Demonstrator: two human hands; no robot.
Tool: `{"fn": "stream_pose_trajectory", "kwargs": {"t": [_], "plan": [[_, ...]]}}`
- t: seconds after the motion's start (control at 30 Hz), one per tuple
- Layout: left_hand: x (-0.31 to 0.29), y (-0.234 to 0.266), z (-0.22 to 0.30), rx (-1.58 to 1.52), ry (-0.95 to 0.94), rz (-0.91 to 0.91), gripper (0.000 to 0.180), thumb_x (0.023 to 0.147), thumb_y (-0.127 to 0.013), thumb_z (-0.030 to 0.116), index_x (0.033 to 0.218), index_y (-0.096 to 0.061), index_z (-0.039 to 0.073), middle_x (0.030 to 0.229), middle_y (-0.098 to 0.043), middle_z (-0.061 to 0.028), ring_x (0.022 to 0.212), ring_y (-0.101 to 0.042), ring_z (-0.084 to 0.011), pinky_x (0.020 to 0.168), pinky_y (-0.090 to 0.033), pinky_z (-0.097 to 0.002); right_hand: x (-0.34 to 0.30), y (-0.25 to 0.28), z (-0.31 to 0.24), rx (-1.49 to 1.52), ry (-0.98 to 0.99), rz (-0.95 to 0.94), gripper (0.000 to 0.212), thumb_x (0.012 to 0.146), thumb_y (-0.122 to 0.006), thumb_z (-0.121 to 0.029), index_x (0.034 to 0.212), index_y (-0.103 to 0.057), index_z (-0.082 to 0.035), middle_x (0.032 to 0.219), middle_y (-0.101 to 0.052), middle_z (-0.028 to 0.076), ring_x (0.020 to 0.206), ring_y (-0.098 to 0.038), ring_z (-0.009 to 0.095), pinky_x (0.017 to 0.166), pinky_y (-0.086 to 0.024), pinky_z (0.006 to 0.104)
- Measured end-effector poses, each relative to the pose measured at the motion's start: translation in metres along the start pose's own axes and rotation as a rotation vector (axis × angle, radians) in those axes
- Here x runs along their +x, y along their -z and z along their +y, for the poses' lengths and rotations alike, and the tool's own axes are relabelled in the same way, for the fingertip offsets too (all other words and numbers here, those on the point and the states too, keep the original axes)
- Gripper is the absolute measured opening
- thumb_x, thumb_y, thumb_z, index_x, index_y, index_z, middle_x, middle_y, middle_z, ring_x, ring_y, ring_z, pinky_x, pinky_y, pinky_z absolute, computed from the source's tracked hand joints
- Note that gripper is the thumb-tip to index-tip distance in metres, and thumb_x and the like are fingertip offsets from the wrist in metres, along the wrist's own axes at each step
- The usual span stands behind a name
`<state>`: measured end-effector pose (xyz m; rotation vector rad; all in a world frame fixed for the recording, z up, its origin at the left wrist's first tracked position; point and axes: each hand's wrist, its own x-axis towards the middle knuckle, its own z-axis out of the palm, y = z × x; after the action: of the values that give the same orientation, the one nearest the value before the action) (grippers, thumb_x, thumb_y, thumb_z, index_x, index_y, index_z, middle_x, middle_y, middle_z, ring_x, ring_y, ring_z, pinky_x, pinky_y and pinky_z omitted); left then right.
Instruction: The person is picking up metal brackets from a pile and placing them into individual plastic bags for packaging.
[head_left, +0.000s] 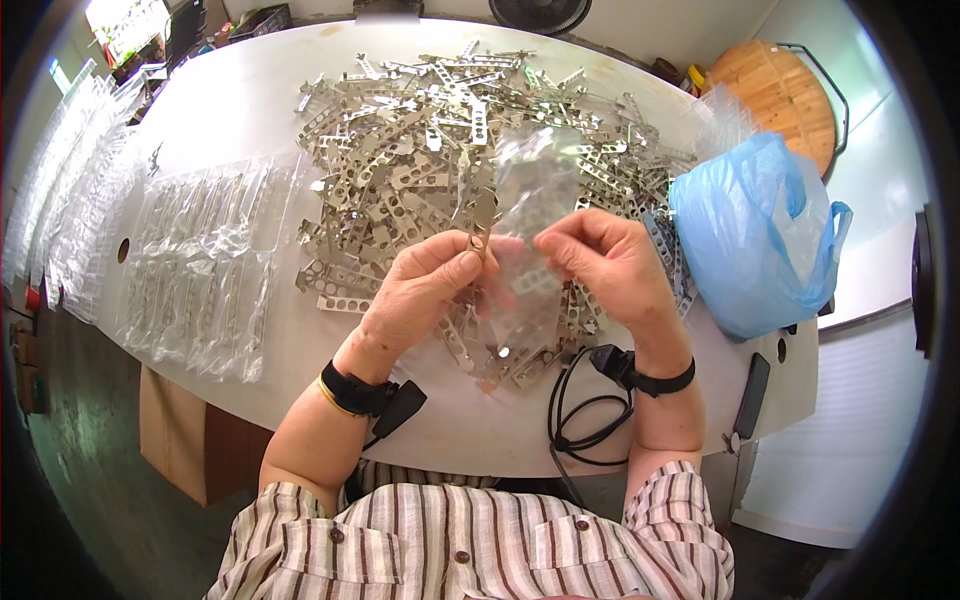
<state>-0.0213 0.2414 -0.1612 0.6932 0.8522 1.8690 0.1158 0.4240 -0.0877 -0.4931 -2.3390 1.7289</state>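
My left hand (425, 285) is closed, thumb against fingers, on a flat metal bracket (482, 212) that points up and away from me. Between my two hands a clear plastic bag (540, 185) stands spread out, crinkled and shiny. My right hand (612, 262) pinches with thumb and forefinger at the right side of this bag. Beneath and beyond both hands lies a broad heap of perforated metal brackets (395, 190), tangled in many directions. The see-through bag partly covers some of them.
Filled clear bags (200, 265) lie in rows at left, beside stacked clear packs (75, 190) on the table's edge. At right stand a blue plastic bag (735, 240) and a round wooden board (780, 95). A coiled black cable (562, 440) and a black bar (752, 398) lie near me.
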Motion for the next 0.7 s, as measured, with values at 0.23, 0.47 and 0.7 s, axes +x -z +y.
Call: {"fn": "stream_pose_trajectory", "kwargs": {"t": [0.23,0.47,0.7], "plan": [[0.001,0.007,0.000,-0.001,0.012,-0.015,0.021,0.105,-0.057,0.021,0.106,-0.064,0.002,0.105,-0.071,-0.0160,0.080,-0.070,-0.0208,0.071,-0.057,-0.0331,0.006,0.023,0.004,0.098,0.131,0.414,0.021,0.095,-0.075,-0.021,0.089,-0.069,-0.002,0.075,-0.065,-0.002,0.065,-0.055,0.003,0.060,-0.046,0.0187],[-0.002,0.004,-0.001,0.059,0.082,-0.049,0.021,0.105,-0.058,0.022,0.105,-0.064,0.002,0.090,-0.072,-0.0118,0.074,-0.068,-0.0176,0.066,-0.055,-0.0291,0.009,0.031,0.006,0.128,0.238,0.612,0.023,0.094,-0.077,-0.024,0.087,-0.067,-0.004,0.072,-0.063,-0.002,0.062,-0.054,0.003,0.057,-0.044,0.0174],[-0.003,0.001,0.005,0.222,0.188,-0.106,0.026,0.105,-0.058,0.029,0.107,-0.066,0.004,0.086,-0.073,-0.0059,0.070,-0.064,-0.0099,0.069,-0.049,-0.0242,0.006,0.032,0.001,0.141,0.299,0.687,0.027,0.093,-0.078,-0.027,0.083,-0.065,-0.006,0.069,-0.062,-0.002,0.062,-0.054,0.003,0.056,-0.044,0.0170]]}}
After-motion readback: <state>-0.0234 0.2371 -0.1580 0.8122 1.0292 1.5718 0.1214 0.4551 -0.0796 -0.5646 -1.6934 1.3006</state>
